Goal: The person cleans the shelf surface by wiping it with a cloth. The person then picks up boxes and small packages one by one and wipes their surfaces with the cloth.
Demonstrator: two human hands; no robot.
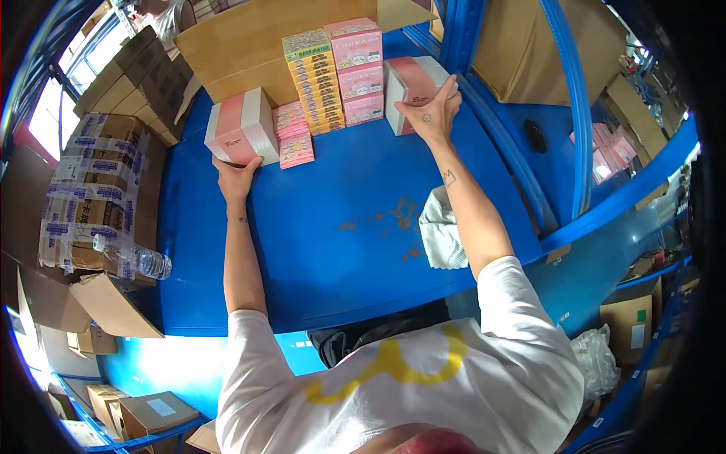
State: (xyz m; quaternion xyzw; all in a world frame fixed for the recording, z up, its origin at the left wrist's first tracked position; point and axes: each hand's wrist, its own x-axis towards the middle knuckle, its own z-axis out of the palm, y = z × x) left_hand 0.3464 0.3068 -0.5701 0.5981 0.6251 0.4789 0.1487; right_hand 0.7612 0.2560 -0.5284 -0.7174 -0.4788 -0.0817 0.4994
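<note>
At the back left of the blue table, my left hand [236, 178] grips the lower front edge of a pink and white box [240, 130]. My right hand [432, 113] spans the top and side of another pink and white box [404, 85] at the back right, thumb and fingers around it. Between the two boxes stand small pink packets [295, 144], a tall stack of yellow boxes [316, 87] and a stack of pink boxes [360, 79]. The packets are beside the left box.
An open cardboard carton [242, 45] stands behind the stacks. Taped cartons [91, 197] and a plastic bottle [144, 259] are at the left. A pale cloth [440, 231] lies by my right forearm. Blue shelf posts [571, 98] rise at the right, with a dark object [535, 136] beyond.
</note>
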